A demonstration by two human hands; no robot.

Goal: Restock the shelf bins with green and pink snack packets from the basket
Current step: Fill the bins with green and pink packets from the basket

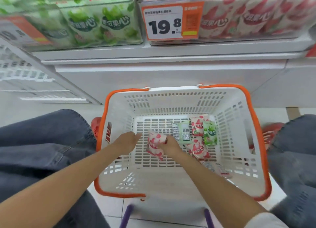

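Right hand [169,146]: inside the orange-rimmed white plastic basket [171,99], your fingers pinch a pink snack packet [154,144] (blurred).
Left hand [127,140]: just beside, fingers loosely straight, holding nothing.

The shelf [171,54] is a white unit running across the upper part of the view, with a flat front ledge. Below the ledge, a plain white base panel [153,77] extends down to floor level. An orange and white price tag [171,20] is fixed at the shelf front and reads 19.8. A second tag [20,32] at far left is too blurred to read. A white slatted rack [25,73] adjoins the unit on the left. The floor [109,204] consists of pale tiles with thin grey joints. Two purple tubes [126,215] stand at the bottom edge. Lighting is bright and even.
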